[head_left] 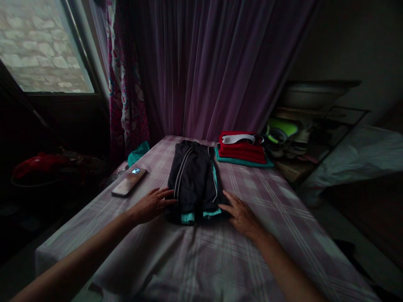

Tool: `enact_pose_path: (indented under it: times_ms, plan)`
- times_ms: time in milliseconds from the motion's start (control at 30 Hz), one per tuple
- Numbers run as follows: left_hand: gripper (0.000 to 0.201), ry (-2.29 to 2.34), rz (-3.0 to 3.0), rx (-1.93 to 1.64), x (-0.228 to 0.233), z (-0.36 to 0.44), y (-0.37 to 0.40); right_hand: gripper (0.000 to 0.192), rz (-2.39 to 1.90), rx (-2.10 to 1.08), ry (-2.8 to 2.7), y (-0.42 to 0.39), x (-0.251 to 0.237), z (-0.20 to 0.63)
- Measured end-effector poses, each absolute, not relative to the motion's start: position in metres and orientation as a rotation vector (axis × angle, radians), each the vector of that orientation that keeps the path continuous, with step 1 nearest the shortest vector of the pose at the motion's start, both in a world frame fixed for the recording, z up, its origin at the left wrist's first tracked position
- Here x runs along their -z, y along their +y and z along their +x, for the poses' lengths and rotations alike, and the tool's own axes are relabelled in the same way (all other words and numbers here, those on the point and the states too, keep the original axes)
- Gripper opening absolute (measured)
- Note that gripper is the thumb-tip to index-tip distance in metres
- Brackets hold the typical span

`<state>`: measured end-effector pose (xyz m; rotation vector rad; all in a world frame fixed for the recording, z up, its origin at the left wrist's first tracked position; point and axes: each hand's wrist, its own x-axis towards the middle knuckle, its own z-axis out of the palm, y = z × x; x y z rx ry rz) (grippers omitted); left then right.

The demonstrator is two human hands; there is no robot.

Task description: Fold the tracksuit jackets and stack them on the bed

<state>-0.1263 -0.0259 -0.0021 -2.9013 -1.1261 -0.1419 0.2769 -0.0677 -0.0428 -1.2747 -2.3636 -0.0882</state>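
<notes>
**A:** What is shown, from the biggest thing down?

**B:** A bed [283, 218] covered with a pale checked sheet is seen from above, with a purple curtain [220, 63] hung behind it and a window [40, 46] at the far left. A dark jacket [193, 178] with white piping and teal trim is laid lengthwise at the middle of the bed, folded into a narrow strip. A stack of folded red and teal clothes [242, 153] is set at the far edge, near the jacket's top right. A phone [129, 181] is laid face down to the jacket's left, well apart from it.

**B:** The left hand [151, 205] is spread flat, palm down, fingertips touching the jacket's left edge. The right hand [241, 214] is likewise open and flat, fingertips at the lower right corner. Nothing is gripped.

**A:** Which step is judged to be in hand?

**B:** The sides appear already folded in, and the strip is being pressed and squared. A fold along the length would probably be called for, with the near hem gripped at both corners
</notes>
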Motion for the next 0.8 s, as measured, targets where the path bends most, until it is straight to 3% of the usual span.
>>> enact_pose_path:
  times_ms: [233,467,600,700,800]
  plan:
    - [0.038,-1.376,-3.129,0.481,-0.018,-0.126,-0.042,0.031,-1.229,-0.295,-2.324,-0.081,-0.007,0.278]
    - [0.055,-1.947,-3.167,0.764,-0.064,-0.122,-0.069,0.037,-1.293,-0.915,-2.170,-0.095,-0.077,0.278]
    - [0.053,-2.073,-2.806,0.988,-0.074,-0.104,-0.024,0.034,-1.305,-0.766,-1.992,-0.026,-0.079,0.263]
    - [0.047,-2.324,-2.526,0.956,-0.069,-0.087,0.022,0.029,-1.666,-0.406,-1.769,0.025,-0.064,0.241]
    - [0.040,-2.485,-2.418,0.875,-0.051,-0.075,0.053,0.034,-1.914,-0.289,-1.598,0.046,-0.033,0.221]
